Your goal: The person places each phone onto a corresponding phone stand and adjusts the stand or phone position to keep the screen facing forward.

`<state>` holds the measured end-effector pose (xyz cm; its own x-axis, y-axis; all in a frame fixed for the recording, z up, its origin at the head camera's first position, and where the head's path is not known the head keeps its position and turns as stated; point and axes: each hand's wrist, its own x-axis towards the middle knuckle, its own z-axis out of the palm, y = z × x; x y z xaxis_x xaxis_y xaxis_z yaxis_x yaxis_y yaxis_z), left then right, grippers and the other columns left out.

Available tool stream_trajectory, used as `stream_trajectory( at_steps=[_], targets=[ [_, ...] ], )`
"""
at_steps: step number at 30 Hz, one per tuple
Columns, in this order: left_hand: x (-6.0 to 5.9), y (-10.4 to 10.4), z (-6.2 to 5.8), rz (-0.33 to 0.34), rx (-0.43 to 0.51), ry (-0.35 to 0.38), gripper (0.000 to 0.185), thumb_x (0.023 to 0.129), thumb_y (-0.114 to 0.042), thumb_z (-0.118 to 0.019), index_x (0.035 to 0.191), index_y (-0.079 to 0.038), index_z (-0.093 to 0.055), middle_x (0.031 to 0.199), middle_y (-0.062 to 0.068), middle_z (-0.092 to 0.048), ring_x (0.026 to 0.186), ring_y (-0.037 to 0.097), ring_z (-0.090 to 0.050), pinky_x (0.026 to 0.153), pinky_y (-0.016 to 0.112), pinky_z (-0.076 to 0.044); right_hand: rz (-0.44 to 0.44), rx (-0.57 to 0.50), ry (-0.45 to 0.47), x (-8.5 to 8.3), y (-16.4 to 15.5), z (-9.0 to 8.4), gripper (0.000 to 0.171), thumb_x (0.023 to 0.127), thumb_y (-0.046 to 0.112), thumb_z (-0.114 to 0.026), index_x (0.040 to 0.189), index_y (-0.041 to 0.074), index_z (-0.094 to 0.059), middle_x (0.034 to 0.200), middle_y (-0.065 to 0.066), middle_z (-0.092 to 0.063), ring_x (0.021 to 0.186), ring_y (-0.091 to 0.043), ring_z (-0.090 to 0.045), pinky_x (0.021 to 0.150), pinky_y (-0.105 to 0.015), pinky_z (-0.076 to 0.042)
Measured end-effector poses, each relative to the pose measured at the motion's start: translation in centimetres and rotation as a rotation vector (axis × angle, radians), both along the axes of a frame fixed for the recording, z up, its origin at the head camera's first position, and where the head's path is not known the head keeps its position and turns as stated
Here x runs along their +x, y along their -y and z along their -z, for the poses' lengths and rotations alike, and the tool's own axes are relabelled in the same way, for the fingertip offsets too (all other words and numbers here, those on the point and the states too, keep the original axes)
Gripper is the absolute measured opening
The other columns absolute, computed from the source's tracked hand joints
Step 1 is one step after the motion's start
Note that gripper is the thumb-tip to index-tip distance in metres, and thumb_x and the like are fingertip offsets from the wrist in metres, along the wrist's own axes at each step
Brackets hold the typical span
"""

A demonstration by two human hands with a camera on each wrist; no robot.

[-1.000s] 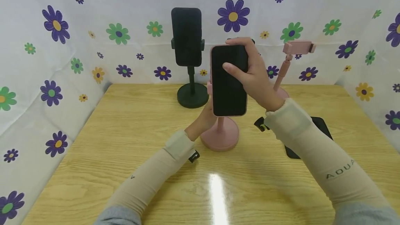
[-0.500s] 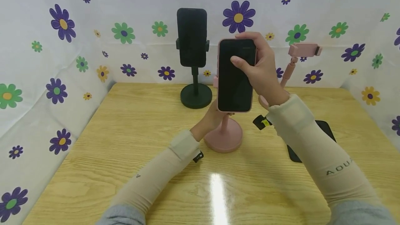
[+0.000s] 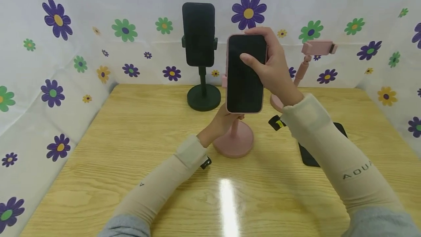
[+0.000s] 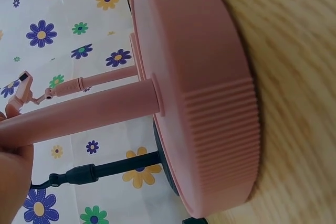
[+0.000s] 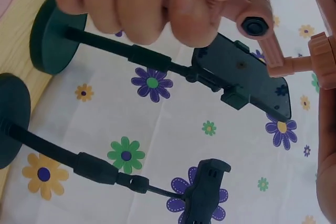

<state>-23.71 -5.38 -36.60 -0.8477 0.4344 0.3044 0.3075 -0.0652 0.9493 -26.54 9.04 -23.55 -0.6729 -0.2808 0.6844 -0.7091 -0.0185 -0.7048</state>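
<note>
We see the right hand (image 3: 271, 70) gripping a phone in a pink case (image 3: 245, 73) near its top, fingers curled behind the upper edge and the thumb laid across the dark screen. The phone stands upright above the pink stand (image 3: 234, 139), whose round base rests on the table (image 3: 131, 149). The left hand (image 3: 223, 121) reaches up behind the phone's lower end, and in the left wrist view its fingers (image 4: 13, 153) close round the stand's pink pole (how tightly, we cannot tell). Whether the phone already sits in the stand's clamp is hidden behind the phone itself.

Just behind and to the left, a black stand (image 3: 203, 94) holds a dark phone (image 3: 198, 34) upright. To the right, partly hidden by the right hand, a second pink stand (image 3: 304, 65) leans with its clamp at the top. Behind the right forearm a flat black object (image 3: 307, 154) lies on the table. A flowered cloth (image 3: 65, 46) hangs behind and at both sides of the table.
</note>
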Motion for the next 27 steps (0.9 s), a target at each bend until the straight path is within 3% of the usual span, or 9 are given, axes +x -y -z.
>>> stream_trajectory(
  at_steps=[4,10,14,16,19,22,24,25,27],
  targets=[
    [-0.1,0.2,0.2,0.022,0.065,0.033,0.056,0.090,-0.039,-0.051,0.103,0.014,-0.041,0.074,-0.007,-0.043,0.071,0.007,-0.040,0.071,0.023,-0.036,-0.015,0.005,-0.070,0.3,-0.1,0.3,0.047,0.088,0.019,-0.067,0.127,0.003,-0.046,0.109,0.009,-0.058,0.095,-0.019,-0.061,0.077,-0.025,-0.055],
    [-0.2,0.0,0.4,0.046,0.097,0.022,0.053,0.092,-0.040,-0.052,0.094,0.012,-0.043,0.073,-0.006,-0.043,0.070,0.008,-0.040,0.070,0.024,-0.034,0.001,0.022,-0.126,0.7,-0.2,0.5,0.048,0.088,0.014,-0.065,0.127,-0.002,-0.042,0.111,0.005,-0.057,0.093,-0.018,-0.061,0.074,-0.025,-0.056],
    [-0.4,0.0,0.4,0.043,0.100,-0.003,0.095,0.073,-0.066,-0.056,0.128,0.008,-0.034,0.073,-0.008,-0.042,0.067,0.008,-0.039,0.067,0.023,-0.035,0.041,0.040,-0.100,1.3,0.2,0.5,0.046,0.087,0.007,-0.065,0.128,0.002,-0.044,0.113,-0.007,-0.058,0.091,-0.018,-0.062,0.074,-0.026,-0.056],
    [-0.5,0.0,0.4,0.050,0.095,-0.023,0.104,0.069,-0.070,-0.054,0.136,0.005,-0.026,0.073,-0.007,-0.040,0.067,0.008,-0.039,0.067,0.024,-0.034,0.060,0.043,-0.087,1.5,0.3,0.5,0.047,0.086,0.006,-0.066,0.128,0.004,-0.045,0.113,-0.010,-0.058,0.091,-0.017,-0.061,0.074,-0.026,-0.055],
    [-0.4,0.1,0.4,0.056,0.094,-0.027,0.085,0.082,-0.058,-0.053,0.122,0.014,-0.033,0.074,-0.007,-0.042,0.069,0.008,-0.039,0.069,0.024,-0.035,0.042,0.053,-0.096,1.5,0.1,0.6,0.049,0.086,0.004,-0.064,0.129,0.003,-0.042,0.117,-0.009,-0.056,0.094,-0.018,-0.060,0.076,-0.026,-0.054],
    [-0.2,0.1,0.3,0.044,0.077,-0.019,0.045,0.098,-0.026,-0.046,0.111,0.016,-0.036,0.074,-0.005,-0.042,0.070,0.008,-0.040,0.070,0.024,-0.035,-0.054,0.057,-0.081,1.3,-0.3,0.7,0.052,0.087,0.000,-0.061,0.132,0.002,-0.036,0.120,-0.004,-0.054,0.097,-0.021,-0.058,0.076,-0.027,-0.055],
    [-0.1,0.0,0.3,0.026,0.071,-0.004,0.024,0.099,-0.005,-0.042,0.111,0.016,-0.038,0.074,-0.005,-0.042,0.070,0.008,-0.040,0.070,0.024,-0.035,-0.126,0.060,-0.055,1.1,-0.7,0.7,0.054,0.088,0.000,-0.060,0.134,0.001,-0.032,0.121,-0.002,-0.052,0.098,-0.023,-0.058,0.075,-0.028,-0.055],
    [-0.1,0.0,0.3,0.021,0.074,0.000,0.022,0.098,-0.001,-0.042,0.112,0.015,-0.038,0.074,-0.005,-0.042,0.070,0.008,-0.040,0.070,0.024,-0.035,-0.156,0.057,-0.033,1.1,-0.8,0.7,0.054,0.088,0.001,-0.059,0.135,0.003,-0.031,0.121,-0.001,-0.052,0.099,-0.023,-0.058,0.074,-0.028,-0.056],
    [-0.1,0.0,0.4,0.016,0.070,-0.005,0.038,0.099,-0.022,-0.047,0.098,0.015,-0.040,0.073,-0.006,-0.043,0.070,0.008,-0.040,0.069,0.023,-0.034,-0.192,0.050,-0.008,1.0,-1.0,0.6,0.053,0.090,0.003,-0.058,0.136,0.004,-0.031,0.122,-0.003,-0.051,0.099,-0.025,-0.059,0.073,-0.030,-0.057]
  ],
)
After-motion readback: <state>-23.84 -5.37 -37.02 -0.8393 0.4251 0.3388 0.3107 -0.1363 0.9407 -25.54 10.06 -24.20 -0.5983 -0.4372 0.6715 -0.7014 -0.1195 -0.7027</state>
